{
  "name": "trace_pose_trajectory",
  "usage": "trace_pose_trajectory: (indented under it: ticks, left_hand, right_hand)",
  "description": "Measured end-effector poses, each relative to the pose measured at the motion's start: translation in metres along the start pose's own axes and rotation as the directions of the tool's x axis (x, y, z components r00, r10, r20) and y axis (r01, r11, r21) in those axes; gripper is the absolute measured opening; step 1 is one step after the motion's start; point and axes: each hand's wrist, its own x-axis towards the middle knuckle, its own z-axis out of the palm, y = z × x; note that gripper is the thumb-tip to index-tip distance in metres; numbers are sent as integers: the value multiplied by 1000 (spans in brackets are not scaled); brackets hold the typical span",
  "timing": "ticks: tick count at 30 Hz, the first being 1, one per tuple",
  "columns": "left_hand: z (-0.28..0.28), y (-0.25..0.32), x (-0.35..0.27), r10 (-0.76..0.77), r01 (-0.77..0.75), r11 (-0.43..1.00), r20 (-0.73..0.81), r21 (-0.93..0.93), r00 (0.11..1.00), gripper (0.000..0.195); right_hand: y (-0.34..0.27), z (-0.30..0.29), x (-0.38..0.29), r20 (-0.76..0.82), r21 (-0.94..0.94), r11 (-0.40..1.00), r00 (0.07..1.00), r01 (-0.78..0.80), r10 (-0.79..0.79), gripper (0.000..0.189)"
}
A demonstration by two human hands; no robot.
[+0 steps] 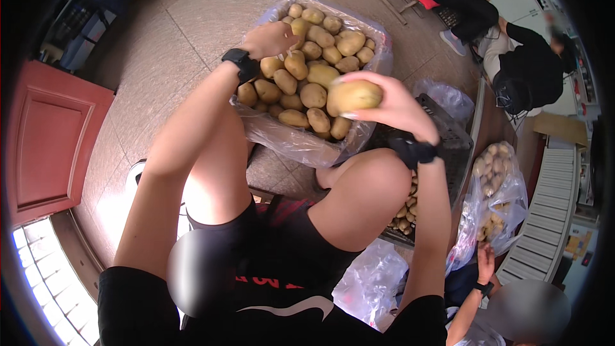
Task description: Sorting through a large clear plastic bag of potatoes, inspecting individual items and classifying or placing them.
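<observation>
A box lined with clear plastic (307,151) stands on the floor before my knees, filled with loose potatoes (313,96). My right hand (394,101) grips a large yellowish potato (358,94) above the box's near right corner; it is slightly blurred. Over the left side of the heap is my left hand (271,40), back upward, its fingers bent down among the potatoes. A potato (300,28) lies against those fingers. Whether the left hand grips one is hidden. Both wrists carry black bands.
Right of my knee stands a dark plastic crate (444,127), with small potatoes (406,214) inside. Beyond it lie plastic bags of potatoes (492,173), near another person's hand (485,262). A roller conveyor (543,206) runs along the right. More people sit at upper right. A red door (53,139) stands left.
</observation>
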Motion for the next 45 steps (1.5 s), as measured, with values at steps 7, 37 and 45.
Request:
trace_pose_trajectory:
  ticks: [7, 37, 45]
  left_hand:
    - [-3, -12, 1, -4, 18, 990, 101, -136, 995, 34]
    - [-14, -33, -3, 55, 28, 936, 224, -352, 973, 32]
    - [-10, -32, 4, -73, 135, 969, 280, -209, 957, 30]
  right_hand:
    - [50, 75, 91, 186, -378, 925, 982, 41, 32, 52]
    - [278, -10, -346, -577, -101, 121, 157, -987, 801, 61]
    - [343, 39, -365, -449, 144, -138, -189, -980, 873, 92]
